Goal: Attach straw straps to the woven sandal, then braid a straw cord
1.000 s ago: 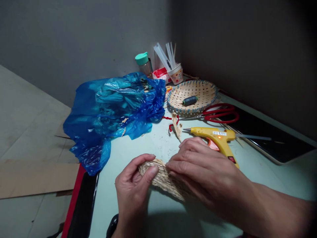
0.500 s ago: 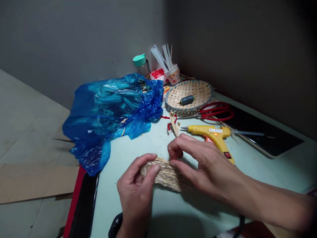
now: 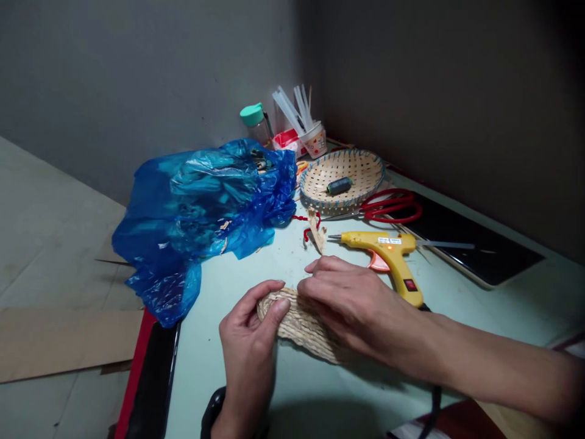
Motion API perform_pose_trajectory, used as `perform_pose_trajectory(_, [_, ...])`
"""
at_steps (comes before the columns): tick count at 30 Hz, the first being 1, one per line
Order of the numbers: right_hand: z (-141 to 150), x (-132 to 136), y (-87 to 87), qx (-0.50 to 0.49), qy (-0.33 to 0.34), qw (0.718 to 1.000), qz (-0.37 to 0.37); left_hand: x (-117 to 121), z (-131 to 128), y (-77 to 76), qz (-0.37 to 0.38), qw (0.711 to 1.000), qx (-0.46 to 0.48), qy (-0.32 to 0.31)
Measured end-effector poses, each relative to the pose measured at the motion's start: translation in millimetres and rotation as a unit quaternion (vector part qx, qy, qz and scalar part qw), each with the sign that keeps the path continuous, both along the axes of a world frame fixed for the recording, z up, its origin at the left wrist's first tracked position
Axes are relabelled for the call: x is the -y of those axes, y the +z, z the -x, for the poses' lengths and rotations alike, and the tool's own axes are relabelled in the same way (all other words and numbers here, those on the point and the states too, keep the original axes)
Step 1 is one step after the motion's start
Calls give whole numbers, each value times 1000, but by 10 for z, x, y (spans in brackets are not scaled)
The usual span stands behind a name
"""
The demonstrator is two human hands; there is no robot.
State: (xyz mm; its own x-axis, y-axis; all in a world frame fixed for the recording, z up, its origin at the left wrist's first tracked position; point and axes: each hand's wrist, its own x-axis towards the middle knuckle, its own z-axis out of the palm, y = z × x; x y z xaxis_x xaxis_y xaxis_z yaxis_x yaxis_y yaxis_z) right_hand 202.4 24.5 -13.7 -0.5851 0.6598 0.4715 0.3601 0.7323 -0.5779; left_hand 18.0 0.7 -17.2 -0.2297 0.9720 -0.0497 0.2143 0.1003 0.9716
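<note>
A flat oval piece of coiled straw cord (image 3: pixel 304 326) is held above the pale green tabletop. My left hand (image 3: pixel 253 329) grips its rounded left end, thumb on the face and fingers behind. Fingers of my right hand (image 3: pixel 351 305) are closed at the upper edge of the straw piece; their tips are hidden, so I cannot see whether they pinch anything besides that edge. Just beyond my right hand lies a yellow glue gun (image 3: pixel 393 244) with its light on and a clear glue stick in its back. A dry husk strip (image 3: pixel 316 230) lies near the nozzle.
Red-handled scissors (image 3: pixel 390 206) lie behind the glue gun, beside a woven basket (image 3: pixel 375 174) holding a spool of dark thread (image 3: pixel 339 186). A crumpled blue plastic bag (image 3: pixel 201 195) covers the left side. Glue sticks stand in a paper cup (image 3: pixel 315 141) near a green-lidded jar (image 3: pixel 256 125).
My right hand lifted with fingers parted, then came back down and closed at the straw piece's upper edge. My left hand keeps its hold. The view has shifted slightly.
</note>
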Motion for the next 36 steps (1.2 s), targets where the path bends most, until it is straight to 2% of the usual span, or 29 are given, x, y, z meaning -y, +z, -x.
perform_pose_trajectory(13, [198, 160, -41, 34, -74, 990, -112, 1, -20, 13, -30, 997, 37, 62])
perform_pose_trajectory(20, [265, 139, -150, 32, -117, 972, -201, -1, 5, -9, -48, 995, 65, 58])
perform_pose_trajectory(27, [306, 144, -128, 38, -154, 957, -244, 3, -3, 14, -75, 993, 68, 57])
perform_pose_trajectory(29, [301, 142, -105, 40, -152, 956, -246, 15, -6, 38, -85, 993, 64, 43])
perform_pose_trajectory(33, [203, 118, -16, 81, -103, 971, -202, 39, 67, 124, -104, 994, 38, -19])
perform_pose_trajectory(36, [84, 52, 73, 99, -70, 979, -164, 29, 201, 196, -158, 986, -30, -32])
